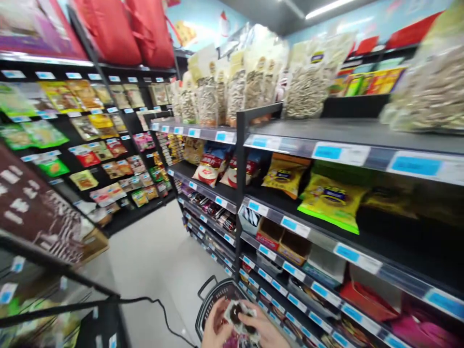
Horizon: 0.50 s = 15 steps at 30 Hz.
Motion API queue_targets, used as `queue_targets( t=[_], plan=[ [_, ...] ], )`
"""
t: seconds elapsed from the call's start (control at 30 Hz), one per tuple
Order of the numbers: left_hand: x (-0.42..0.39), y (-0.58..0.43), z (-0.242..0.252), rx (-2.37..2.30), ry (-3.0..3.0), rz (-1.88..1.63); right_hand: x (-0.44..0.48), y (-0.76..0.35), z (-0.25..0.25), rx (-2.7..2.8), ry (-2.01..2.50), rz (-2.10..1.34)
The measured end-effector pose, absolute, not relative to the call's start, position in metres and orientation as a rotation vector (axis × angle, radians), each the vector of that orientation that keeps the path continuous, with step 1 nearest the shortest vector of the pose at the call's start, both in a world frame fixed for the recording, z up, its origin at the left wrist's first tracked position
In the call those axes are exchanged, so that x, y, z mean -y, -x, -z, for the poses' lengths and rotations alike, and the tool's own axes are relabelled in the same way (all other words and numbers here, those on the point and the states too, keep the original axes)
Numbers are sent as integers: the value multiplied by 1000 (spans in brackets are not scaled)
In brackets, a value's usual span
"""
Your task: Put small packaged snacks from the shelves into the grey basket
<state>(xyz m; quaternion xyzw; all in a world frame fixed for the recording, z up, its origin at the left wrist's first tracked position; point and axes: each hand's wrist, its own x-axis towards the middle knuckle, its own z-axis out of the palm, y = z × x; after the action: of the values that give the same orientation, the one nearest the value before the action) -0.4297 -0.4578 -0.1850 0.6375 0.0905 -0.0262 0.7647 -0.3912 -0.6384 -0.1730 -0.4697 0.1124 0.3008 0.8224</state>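
At the bottom of the head view, my left hand [216, 325] and my right hand [264, 328] are close together. Between them is a small shiny snack packet [232, 315], pale with a dark round patch. Fingers of both hands curl around its sides. More packets in reddish and dark wrapping show just below, and I cannot tell whether they are held or lie in the basket. Under the hands is a dark shopping basket [205, 309] with its handle [207, 285] sticking up; the hands hide much of its inside.
A black shelf unit [239, 159] on the right carries large seed bags [306, 89], yellow snack bags [331, 195] and open boxes [294, 245]. Hanging packets [103, 125] line the left wall. Grey floor [152, 251] runs between; a black cable [159, 304] crosses it.
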Motion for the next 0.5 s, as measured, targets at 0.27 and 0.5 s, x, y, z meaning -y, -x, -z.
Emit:
queue_targets(
  t=[0.27, 0.5],
  plan=[
    [415, 436, 145, -156, -1866, -122, 565, 390, 139, -23, 1001, -680],
    [422, 434, 193, -26, -1724, -88, 602, 394, 187, 68, 1148, -572]
  ],
)
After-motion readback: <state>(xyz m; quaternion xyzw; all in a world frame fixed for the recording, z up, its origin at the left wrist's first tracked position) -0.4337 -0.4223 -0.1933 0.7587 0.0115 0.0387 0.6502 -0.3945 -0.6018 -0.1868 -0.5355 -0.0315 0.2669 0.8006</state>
